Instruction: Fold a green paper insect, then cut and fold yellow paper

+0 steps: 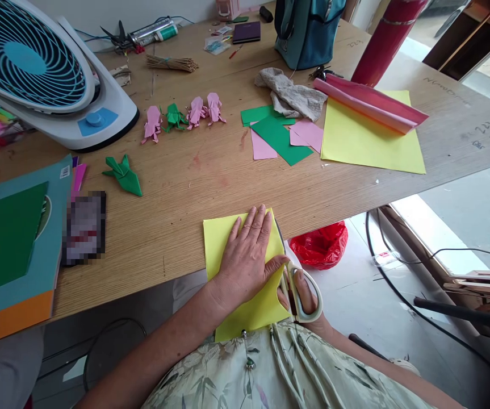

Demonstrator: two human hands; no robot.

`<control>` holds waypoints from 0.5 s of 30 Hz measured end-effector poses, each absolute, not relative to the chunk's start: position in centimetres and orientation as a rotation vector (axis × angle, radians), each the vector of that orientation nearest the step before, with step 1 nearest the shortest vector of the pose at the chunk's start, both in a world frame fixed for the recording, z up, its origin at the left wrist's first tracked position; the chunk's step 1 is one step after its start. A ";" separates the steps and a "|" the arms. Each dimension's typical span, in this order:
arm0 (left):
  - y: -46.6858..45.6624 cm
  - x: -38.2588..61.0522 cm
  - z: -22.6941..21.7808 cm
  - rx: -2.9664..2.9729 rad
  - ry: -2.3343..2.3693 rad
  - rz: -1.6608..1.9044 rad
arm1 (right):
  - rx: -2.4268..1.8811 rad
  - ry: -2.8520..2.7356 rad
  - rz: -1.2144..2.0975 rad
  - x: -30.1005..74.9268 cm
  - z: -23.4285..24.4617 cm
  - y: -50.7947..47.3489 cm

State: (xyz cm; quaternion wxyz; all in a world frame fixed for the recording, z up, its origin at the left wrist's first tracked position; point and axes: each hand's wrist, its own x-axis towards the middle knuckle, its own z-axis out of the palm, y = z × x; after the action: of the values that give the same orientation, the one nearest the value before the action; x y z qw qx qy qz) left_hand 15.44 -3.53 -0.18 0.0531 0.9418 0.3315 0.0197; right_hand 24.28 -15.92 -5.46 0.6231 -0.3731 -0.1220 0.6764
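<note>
My left hand (248, 255) lies flat with fingers stretched out on a folded yellow paper (221, 241) that hangs over the near edge of the wooden table (210, 170). My right hand (306, 292) is closed through the white handles of a pair of scissors (298, 284). The scissor blades run along the right edge of the yellow paper, beside my left thumb. Most of my right hand is hidden behind the handles.
Pink and green origami figures (185, 116) stand mid-table, with another green one (123, 173) nearer. Loose green and pink sheets (281, 136), a large yellow sheet (370, 136), a pink roll (372, 102), a grey cloth (291, 94), a fan (40, 68), books (10, 244) and a teal bag (306, 28) surround them.
</note>
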 end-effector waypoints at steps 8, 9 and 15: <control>-3.4 15.4 -0.1 2.865 0.990 0.078 | -0.776 -0.353 1.620 24.7 -5.5 -15.0; -3.3 15.4 0.0 2.864 0.985 0.085 | -0.767 -0.333 1.622 24.7 -5.4 -14.9; -2.2 15.1 0.9 2.878 0.938 0.123 | -0.687 -0.283 1.667 24.5 -4.9 -14.5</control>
State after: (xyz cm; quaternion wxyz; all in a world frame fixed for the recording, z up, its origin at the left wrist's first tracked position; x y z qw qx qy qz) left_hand 15.13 -2.16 0.86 0.0560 0.9485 0.3090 0.0405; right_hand 24.50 -14.49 -4.94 0.6117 -0.2976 -0.1225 0.7227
